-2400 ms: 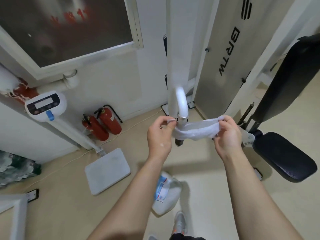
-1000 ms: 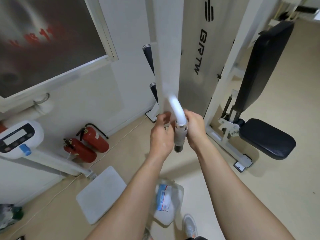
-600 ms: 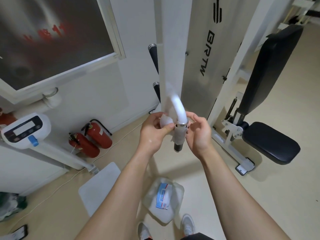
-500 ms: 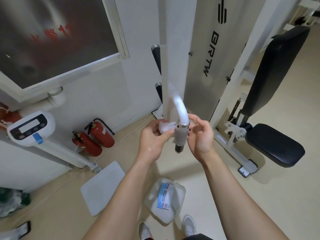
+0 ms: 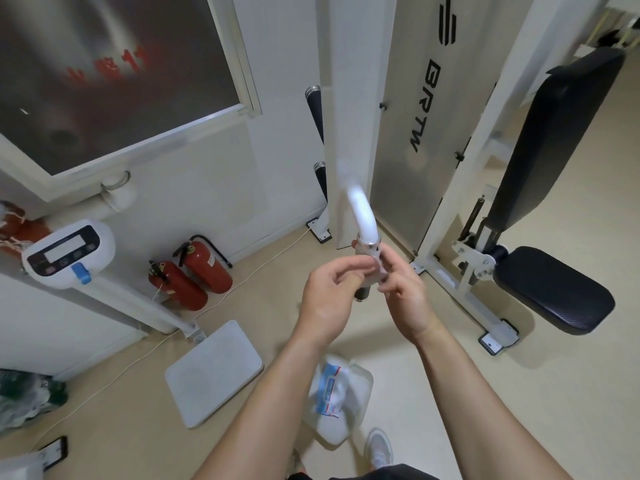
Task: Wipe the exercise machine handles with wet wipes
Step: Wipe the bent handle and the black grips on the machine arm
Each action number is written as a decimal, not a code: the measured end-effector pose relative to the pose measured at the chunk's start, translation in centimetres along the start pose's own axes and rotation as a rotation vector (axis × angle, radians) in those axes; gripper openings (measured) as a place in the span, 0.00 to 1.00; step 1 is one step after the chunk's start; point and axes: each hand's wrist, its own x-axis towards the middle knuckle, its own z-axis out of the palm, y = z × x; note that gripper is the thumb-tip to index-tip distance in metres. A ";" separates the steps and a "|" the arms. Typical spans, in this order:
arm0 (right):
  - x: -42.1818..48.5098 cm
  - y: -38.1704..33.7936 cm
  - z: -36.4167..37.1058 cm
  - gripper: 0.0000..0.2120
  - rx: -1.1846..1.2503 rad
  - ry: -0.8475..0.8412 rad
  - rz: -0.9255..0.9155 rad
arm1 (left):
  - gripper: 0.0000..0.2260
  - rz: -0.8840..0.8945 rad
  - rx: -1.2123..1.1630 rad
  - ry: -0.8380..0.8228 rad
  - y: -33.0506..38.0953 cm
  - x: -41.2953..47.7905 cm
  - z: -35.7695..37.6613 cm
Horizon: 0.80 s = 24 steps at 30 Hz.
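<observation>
Two hands work at the middle of the view, but the biggest thing is the machine (image 5: 408, 109), its white frame and grey panel filling twelve to one o'clock. At three o'clock sit its black backrest (image 5: 554, 133) and seat (image 5: 554, 289). A scale (image 5: 69, 252) stands at nine o'clock with its white base plate (image 5: 213, 372) toward seven, and two red extinguishers (image 5: 194, 275) lie by the wall between them. On the floor at six o'clock, just below the forearms, is the wipes pack (image 5: 337, 400), with a shoe (image 5: 379, 448) beside it. Smaller still, the handle (image 5: 363, 220) curves down from the frame at the centre, white above, a chrome collar, then a dark grip whose end pokes out below the hands. The left hand (image 5: 327, 299) is at its nine o'clock side, fingers curled and pinched on what appears to be the end of the wipe (image 5: 377, 265); the right hand (image 5: 403, 296) is at its three o'clock side, fingers bent in against the grip, pressing the pale wipe there. Most of the wipe is hidden, so how far it wraps cannot be told. The step looks like rubbing the grip with the wipe wrapped around it. The next move would likely call for both hands to keep the wipe taut and slide or twist it along the grip to its dark end, then up the white tube.
</observation>
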 end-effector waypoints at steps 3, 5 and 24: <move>-0.3 -0.3 -0.2 0.29 -0.250 -0.063 -0.026 | 0.21 0.132 0.219 -0.136 0.3 0.4 -0.4; 0.1 -0.3 0.6 0.23 -0.335 -0.051 -0.057 | 0.21 0.234 0.396 -0.168 0.7 0.6 -0.5; 3.9 5.6 0.1 0.16 -0.347 0.259 0.119 | 0.21 -0.023 -0.086 -0.147 2.6 5.3 0.5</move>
